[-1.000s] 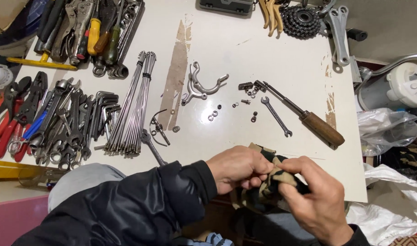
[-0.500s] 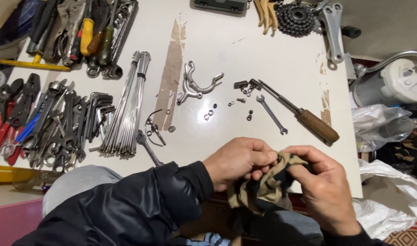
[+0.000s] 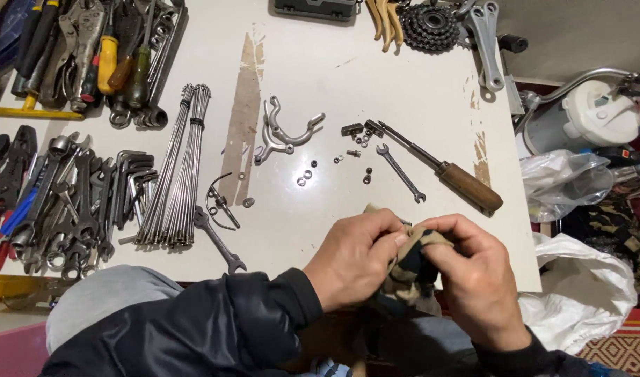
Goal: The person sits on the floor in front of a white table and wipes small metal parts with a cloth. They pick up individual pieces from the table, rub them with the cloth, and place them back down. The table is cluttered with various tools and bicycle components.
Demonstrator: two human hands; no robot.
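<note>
Step in hand, by my reading: rubbing something small inside a tan rag [image 3: 412, 260] at the near table edge [image 3: 278, 269]. Left hand [image 3: 355, 260] and right hand [image 3: 474, 276] both pinch the rag shut; contents hidden. Next likely needs firmer thumb pressure. Open tabletop just beyond; farther, a small spanner [image 3: 400, 172], wooden-handled tool [image 3: 467, 185], spokes [image 3: 177, 167] left.

L hand [image 3: 355, 260], R hand [image 3: 474, 279], fingers pinched together

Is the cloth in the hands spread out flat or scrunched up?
Scrunched up. The tan cloth is bunched in folds between the left hand and right hand, near the table edge.
</note>
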